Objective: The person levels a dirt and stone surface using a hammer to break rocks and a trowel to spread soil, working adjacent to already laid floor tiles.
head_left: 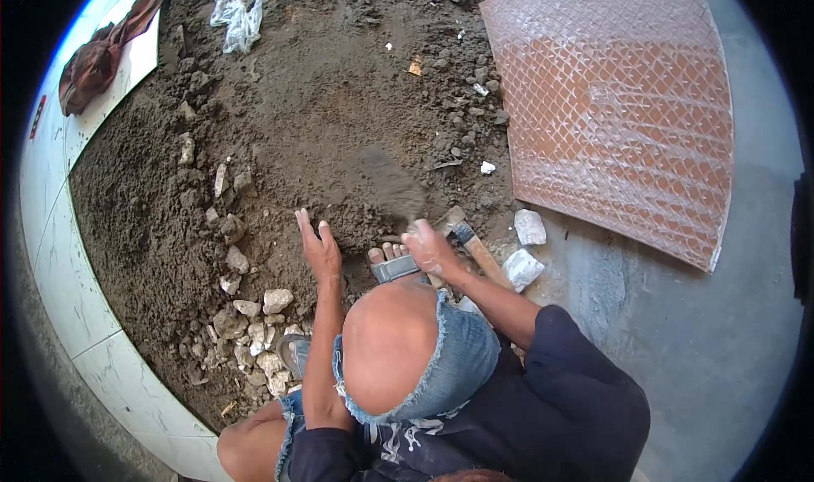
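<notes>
Clearly, in the head view, the person's two hands are apart from each other. The left hand [320, 249], at 9 o'clock, is open, its fingers held above the soil and its grasp free of any tool. The right hand [431, 249], near the centre of the clock, is closed around the handle end of a trowel [393, 185]; the trowel's grey blade points toward 11 o'clock over the dark, damp soil [322, 117] and looks blurred. Whether the blade touches the soil cannot be told.

Between the hands, toes show in a grey-strapped sandal [395, 268]. At 4 o'clock, just beside the right hand, lies a hammer [485, 257] with a wooden handle, and beyond it are two white chunks [522, 269]. A large reddish-brown tile [619, 117] with a gridded, whitish-streaked face fills 2 o'clock, next to a smooth grey floor [678, 363].

Pale stones [270, 363] cluster at 8 o'clock. White veined floor tiles [89, 300] border the soil toward 9 o'clock, a reddish-brown cloth [91, 71] lies on them at 10, and a clear plastic bag [240, 17] rests at 11.
</notes>
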Demonstrator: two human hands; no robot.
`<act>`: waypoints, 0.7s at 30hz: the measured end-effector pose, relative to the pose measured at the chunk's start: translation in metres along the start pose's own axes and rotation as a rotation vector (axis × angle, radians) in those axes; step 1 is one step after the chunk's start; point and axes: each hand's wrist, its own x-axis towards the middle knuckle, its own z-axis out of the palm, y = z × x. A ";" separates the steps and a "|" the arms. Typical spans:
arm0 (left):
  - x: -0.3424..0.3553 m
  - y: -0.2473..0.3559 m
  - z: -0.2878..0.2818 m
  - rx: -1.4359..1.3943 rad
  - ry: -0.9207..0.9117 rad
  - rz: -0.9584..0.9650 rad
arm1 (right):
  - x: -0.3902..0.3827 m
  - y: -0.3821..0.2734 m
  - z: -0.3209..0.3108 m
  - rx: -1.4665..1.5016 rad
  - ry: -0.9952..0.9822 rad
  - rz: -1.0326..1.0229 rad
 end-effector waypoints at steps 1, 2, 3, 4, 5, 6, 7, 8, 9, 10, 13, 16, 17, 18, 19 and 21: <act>0.002 0.000 -0.004 0.006 0.011 -0.002 | -0.004 0.004 0.001 0.077 0.109 0.083; 0.004 0.000 -0.006 -0.007 0.022 -0.012 | -0.009 0.015 -0.001 0.184 0.159 0.135; 0.005 0.001 -0.008 -0.019 0.032 -0.022 | -0.011 0.026 -0.003 0.242 0.180 0.186; 0.006 0.001 -0.006 -0.023 0.022 -0.019 | -0.013 0.034 -0.005 0.186 0.147 0.133; 0.006 0.001 -0.004 -0.032 0.023 -0.031 | -0.012 0.041 -0.003 0.157 0.138 0.115; 0.007 0.001 -0.001 -0.042 0.022 -0.043 | -0.008 0.048 -0.001 0.131 0.128 0.092; 0.006 -0.007 -0.010 -0.028 0.017 -0.047 | -0.002 0.018 0.002 0.035 -0.007 0.028; 0.005 -0.011 -0.015 -0.006 0.013 -0.051 | -0.002 -0.003 0.002 -0.067 -0.130 -0.030; 0.004 -0.012 -0.015 0.011 0.005 -0.049 | -0.006 -0.009 0.004 -0.065 -0.119 -0.014; 0.002 -0.010 -0.016 0.008 -0.005 -0.065 | -0.007 -0.013 0.005 -0.008 -0.062 -0.083; 0.003 -0.003 -0.013 0.031 -0.038 -0.064 | -0.004 0.037 0.002 -0.039 0.066 -0.140; 0.007 -0.015 -0.018 -0.049 -0.003 -0.101 | -0.013 0.086 -0.021 -0.492 0.500 -0.387; 0.006 -0.018 -0.026 -0.098 0.033 -0.125 | -0.019 0.076 -0.035 -0.573 0.514 -0.331; 0.005 -0.005 -0.022 -0.043 0.004 -0.113 | -0.026 0.089 -0.047 -0.586 0.518 -0.315; 0.005 -0.001 -0.016 -0.049 -0.008 -0.114 | -0.030 0.102 -0.055 -0.522 0.428 -0.227; 0.007 -0.005 -0.018 0.031 -0.023 -0.095 | -0.027 0.112 -0.058 -0.456 0.320 -0.157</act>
